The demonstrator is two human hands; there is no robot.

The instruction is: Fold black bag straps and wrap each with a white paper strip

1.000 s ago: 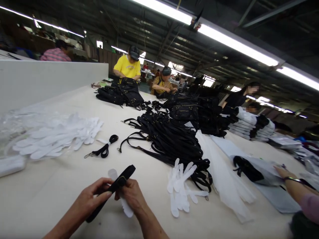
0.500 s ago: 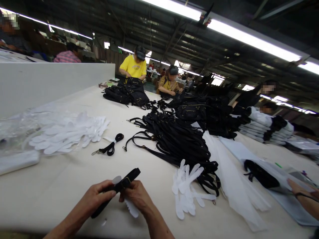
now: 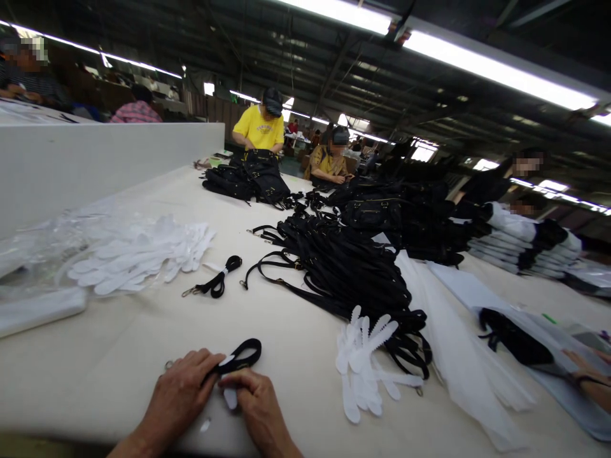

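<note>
A folded black strap (image 3: pixel 247 355) lies low over the table's near edge, its loop pointing right. My left hand (image 3: pixel 181 391) is closed over the strap's left part, and a metal clip (image 3: pixel 168 365) peeks out beside it. My right hand (image 3: pixel 255 397) pinches a white plastic strip (image 3: pixel 230 398) wrapped at the strap's middle. Farther off lies a bundled black strap (image 3: pixel 217 280) with a white band round it. A big heap of black straps (image 3: pixel 344 261) fills the middle, with loose white strips (image 3: pixel 365 362) at its near end.
White strips (image 3: pixel 143 251) and clear plastic bags lie at the left by a grey partition (image 3: pixel 109 162). White sheets (image 3: pixel 453 356) and a person's hand (image 3: pixel 585 369) are at the right. Black bags (image 3: pixel 267 178) and several people are beyond.
The strap has been lowered toward the table and now shows a round loop. My left hand has turned palm down over it, and the white strip has moved up against the strap.
</note>
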